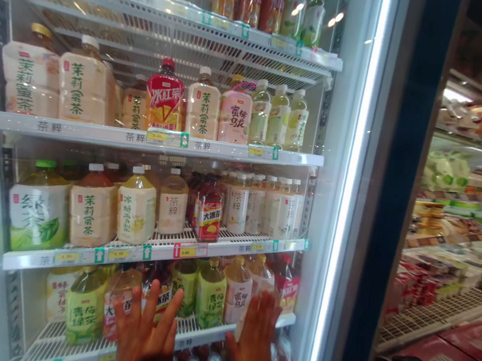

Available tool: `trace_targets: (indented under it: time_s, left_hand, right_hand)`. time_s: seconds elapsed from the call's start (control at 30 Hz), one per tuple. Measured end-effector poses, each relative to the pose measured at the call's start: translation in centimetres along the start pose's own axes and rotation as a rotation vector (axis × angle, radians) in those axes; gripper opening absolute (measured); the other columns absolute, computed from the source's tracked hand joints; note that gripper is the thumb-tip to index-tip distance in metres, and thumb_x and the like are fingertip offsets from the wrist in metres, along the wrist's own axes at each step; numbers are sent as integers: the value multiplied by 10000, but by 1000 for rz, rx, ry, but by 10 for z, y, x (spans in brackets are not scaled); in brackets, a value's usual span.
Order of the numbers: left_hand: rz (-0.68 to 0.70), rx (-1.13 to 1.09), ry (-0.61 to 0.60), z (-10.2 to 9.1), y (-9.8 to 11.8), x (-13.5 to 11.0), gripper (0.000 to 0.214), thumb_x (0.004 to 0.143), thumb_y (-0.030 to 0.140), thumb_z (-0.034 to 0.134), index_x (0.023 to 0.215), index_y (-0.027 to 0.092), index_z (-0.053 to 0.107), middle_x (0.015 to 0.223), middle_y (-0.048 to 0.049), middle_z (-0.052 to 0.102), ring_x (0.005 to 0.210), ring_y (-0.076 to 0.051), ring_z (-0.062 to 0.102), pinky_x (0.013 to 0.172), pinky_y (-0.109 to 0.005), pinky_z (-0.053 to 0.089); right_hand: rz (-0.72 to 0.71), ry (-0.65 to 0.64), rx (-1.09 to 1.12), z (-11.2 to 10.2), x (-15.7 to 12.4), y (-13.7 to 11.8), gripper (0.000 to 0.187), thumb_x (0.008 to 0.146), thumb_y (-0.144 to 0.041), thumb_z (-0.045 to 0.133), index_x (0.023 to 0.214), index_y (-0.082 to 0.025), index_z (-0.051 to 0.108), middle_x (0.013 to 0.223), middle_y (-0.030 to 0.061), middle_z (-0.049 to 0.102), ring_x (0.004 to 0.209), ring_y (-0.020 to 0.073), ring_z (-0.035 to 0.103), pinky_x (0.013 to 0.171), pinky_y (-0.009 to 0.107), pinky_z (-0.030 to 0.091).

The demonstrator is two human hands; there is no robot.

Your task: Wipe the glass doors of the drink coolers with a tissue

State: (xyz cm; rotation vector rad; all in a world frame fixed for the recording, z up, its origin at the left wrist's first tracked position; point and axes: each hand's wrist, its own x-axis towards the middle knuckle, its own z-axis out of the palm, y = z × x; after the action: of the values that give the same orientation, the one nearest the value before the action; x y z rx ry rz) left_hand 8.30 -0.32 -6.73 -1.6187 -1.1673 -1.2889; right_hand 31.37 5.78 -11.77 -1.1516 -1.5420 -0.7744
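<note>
Both of my hands are raised, palms away from me, before a lit drinks cooler. My left hand (147,331) has its fingers spread and holds nothing; it covers part of a dark-labelled tea bottle (163,296) on the lower shelf. To its right, my right hand (255,341) is held up with its fingers stretched, also holding nothing. Nearest to it are a pink-labelled peach tea bottle (237,290) and a red-labelled bottle (287,284). A green tea bottle (210,294) stands between the two hands. Whether either hand touches glass, I cannot tell.
Several tea bottles stand upright on the middle shelf (91,252) and the one above (245,152). A bright light strip (347,189) runs down the cooler's right edge. Farther right, an open refrigerated display (440,292) holds packaged goods, with red boxes (454,354) low in front.
</note>
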Motion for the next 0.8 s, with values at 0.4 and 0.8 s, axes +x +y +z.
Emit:
trace_targets:
  time_s: [0.4, 0.8]
  left_hand:
    - [-21, 10, 16, -35, -50, 20, 748, 951, 245, 582, 1613, 376, 258, 1748, -7, 91, 1620, -308, -13, 1280, -650, -57]
    - [38, 63, 80, -82, -128, 61, 722, 968, 235, 578, 1612, 352, 272, 1743, -14, 106, 1620, -288, 50, 1292, -600, -86]
  right_hand:
    - [-543, -25, -5, -15, 83, -68, 951, 975, -739, 329, 1661, -133, 74, 1751, 106, 28, 1620, 315, 24, 1296, 580, 21]
    - [-735, -20, 32, -23, 194, -156, 1029, 935, -819, 324, 1654, -109, 130, 1720, 121, 202, 1617, 322, 66, 1309, 597, 49]
